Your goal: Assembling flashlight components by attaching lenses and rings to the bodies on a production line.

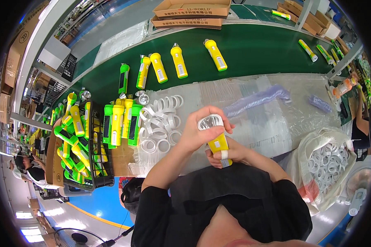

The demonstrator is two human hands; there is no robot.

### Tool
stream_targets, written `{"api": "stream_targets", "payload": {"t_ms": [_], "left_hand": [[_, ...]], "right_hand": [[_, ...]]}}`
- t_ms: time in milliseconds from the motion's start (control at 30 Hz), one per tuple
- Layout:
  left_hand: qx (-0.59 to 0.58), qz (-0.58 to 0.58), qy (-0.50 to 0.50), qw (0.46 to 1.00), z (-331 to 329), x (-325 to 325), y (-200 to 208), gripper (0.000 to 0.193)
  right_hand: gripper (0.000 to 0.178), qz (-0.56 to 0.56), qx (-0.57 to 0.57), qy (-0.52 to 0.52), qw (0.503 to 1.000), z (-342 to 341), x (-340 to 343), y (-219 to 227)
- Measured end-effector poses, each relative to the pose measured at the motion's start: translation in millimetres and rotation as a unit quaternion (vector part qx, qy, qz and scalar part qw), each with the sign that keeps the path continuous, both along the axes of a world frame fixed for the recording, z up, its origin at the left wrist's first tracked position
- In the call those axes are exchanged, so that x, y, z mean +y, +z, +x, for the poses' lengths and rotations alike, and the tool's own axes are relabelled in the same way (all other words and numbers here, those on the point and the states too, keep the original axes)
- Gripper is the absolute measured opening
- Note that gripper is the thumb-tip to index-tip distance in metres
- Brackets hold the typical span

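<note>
A yellow flashlight (218,145) is held lens-up above the near edge of the tabletop (272,138), roughly midway along it. Its body is clamped in the right hand (236,152); its head is gripped by the left hand (196,131), thumb and fingers being closed about the rim. Loose white rings (157,128) are heaped left of the hands, toward the tabletop's left edge. A row of stacked clear discs (255,101) is laid toward the far edge, right of centre. At the left edge, a black crate (107,181) is filled with yellow and green flashlights. Beyond the far edge, four yellow flashlights (179,61) are spaced along a green strip (259,51). More rings are contained in a white sack (332,201) by the near right corner.
</note>
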State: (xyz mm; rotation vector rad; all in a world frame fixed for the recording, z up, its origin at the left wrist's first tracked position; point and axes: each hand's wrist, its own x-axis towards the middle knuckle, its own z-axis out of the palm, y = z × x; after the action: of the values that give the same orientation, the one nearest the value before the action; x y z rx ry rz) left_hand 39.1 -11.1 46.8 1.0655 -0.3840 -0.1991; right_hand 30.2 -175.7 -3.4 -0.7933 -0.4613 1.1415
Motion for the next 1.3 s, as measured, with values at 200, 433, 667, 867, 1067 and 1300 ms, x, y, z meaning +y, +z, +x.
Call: {"api": "stream_targets", "payload": {"t_ms": [200, 433, 667, 867, 1067, 1300], "left_hand": [[-0.03, 0.1, 0.021, 0.994, 1, 9, 11, 0.03], [-0.192, 0.236, 0.084, 0.949, 31, 23, 35, 0.04], [-0.242, 0.321, 0.192, 0.895, 75, 28, 43, 0.046], [-0.275, 0.393, 0.259, 0.838, 117, 34, 39, 0.048], [-0.259, 0.415, 0.263, 0.832, 140, 44, 30, 0.053], [-0.304, 0.44, 0.272, 0.8, 160, 47, 23, 0.053]], "right_hand": [[0.031, -0.023, -0.119, 0.002, 0.993, 22, -2, -1], [0.045, -0.114, -0.326, -0.009, 0.939, 81, -11, 11], [0.065, -0.135, -0.416, -0.174, 0.882, 129, -5, 44], [0.051, -0.102, -0.365, -0.235, 0.895, 201, -9, 27], [0.034, -0.137, -0.361, -0.298, 0.873, 230, -2, 19], [0.038, -0.326, -0.496, -0.462, 0.659, 285, 14, -3]]}}
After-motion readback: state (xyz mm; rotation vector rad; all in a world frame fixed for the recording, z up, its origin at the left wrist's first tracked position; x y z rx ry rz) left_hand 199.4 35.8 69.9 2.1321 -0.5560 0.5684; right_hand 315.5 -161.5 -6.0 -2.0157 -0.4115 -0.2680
